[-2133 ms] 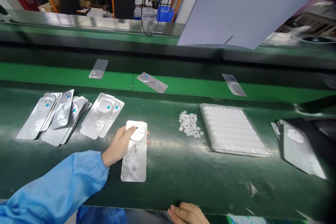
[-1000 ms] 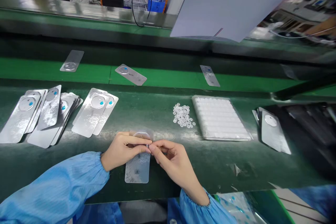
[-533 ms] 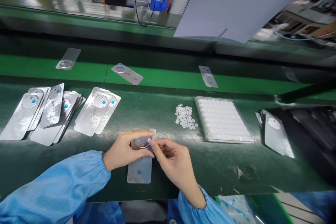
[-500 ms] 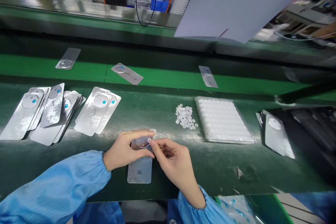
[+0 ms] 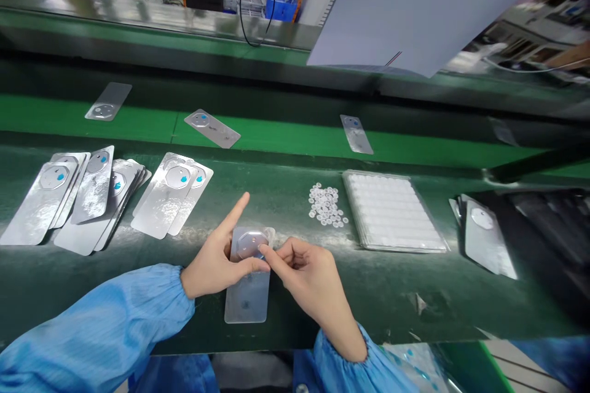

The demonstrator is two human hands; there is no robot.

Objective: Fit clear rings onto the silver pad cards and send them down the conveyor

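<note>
A silvery plate with a round raised disc near its top [image 5: 247, 291] lies flat on the green bench in front of me. My left hand [image 5: 216, 255] holds it down with the thumb across its middle, the forefinger lifted and pointing away. My right hand [image 5: 304, 276] is closed in a pinch at the right edge of the disc; what the fingertips hold is too small to make out. Both arms are in blue sleeves.
Fanned stacks of similar plates [image 5: 83, 196] and a pair [image 5: 177, 196] lie to the left. A heap of small clear rings [image 5: 326, 206] sits beside a clear tray [image 5: 391, 212]. More plates [image 5: 483, 236] lie at right; single plates [image 5: 212, 128] ride the green belt.
My left forefinger has lifted off the disc and now points away. The right hand keeps its pinch at the disc's edge. The plates on the belt have drifted left.
</note>
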